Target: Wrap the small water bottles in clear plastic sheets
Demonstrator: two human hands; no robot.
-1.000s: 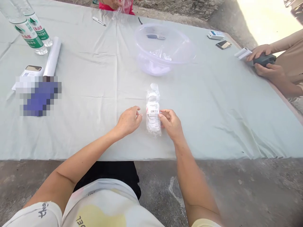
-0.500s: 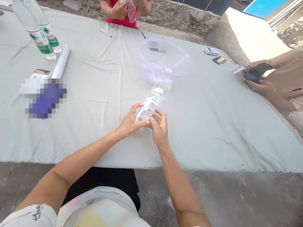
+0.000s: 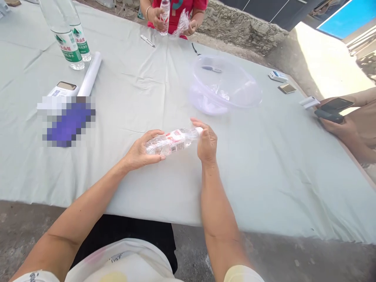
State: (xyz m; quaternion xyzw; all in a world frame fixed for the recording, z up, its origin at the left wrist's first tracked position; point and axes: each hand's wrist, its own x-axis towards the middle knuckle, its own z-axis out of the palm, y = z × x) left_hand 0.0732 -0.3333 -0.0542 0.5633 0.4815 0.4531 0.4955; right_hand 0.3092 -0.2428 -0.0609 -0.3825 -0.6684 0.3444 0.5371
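My left grip (image 3: 138, 152) was curled part-way open around the base end of a clear bottle (image 3: 174, 141), thumb along the near side and fingers along the far side. My right grip (image 3: 208, 145) was loosely cupped about the white cap (image 3: 199, 130) at the other end. The bottle lay almost level between them over the worktop (image 3: 249, 164), cap to the right, its red-and-white label showing; the plastic around its lower part looked crinkled, and I could not tell how full it was.

Just beyond stood a translucent lilac basin (image 3: 202, 102), with crumpled clear plastic (image 3: 217, 93) in the bottom. A slim grey-and-white tool (image 3: 212, 69) showed at its far side; I could not tell whether it lay inside or behind.

Off to the left two tall bottles with green-and-white labels (image 3: 69, 49) stood side by side, near a white roll (image 3: 91, 72), a phone (image 3: 67, 85) and a blurred blue item (image 3: 69, 125). A pen (image 3: 147, 41) lay farther back. Across from me a person in red (image 3: 186, 4) held a smaller bottle (image 3: 165, 17) and some clear wrap (image 3: 182, 23). At the right edge a person in tan (image 3: 367, 125) held a dark case (image 3: 331, 111), beside a white cylinder (image 3: 309, 102).
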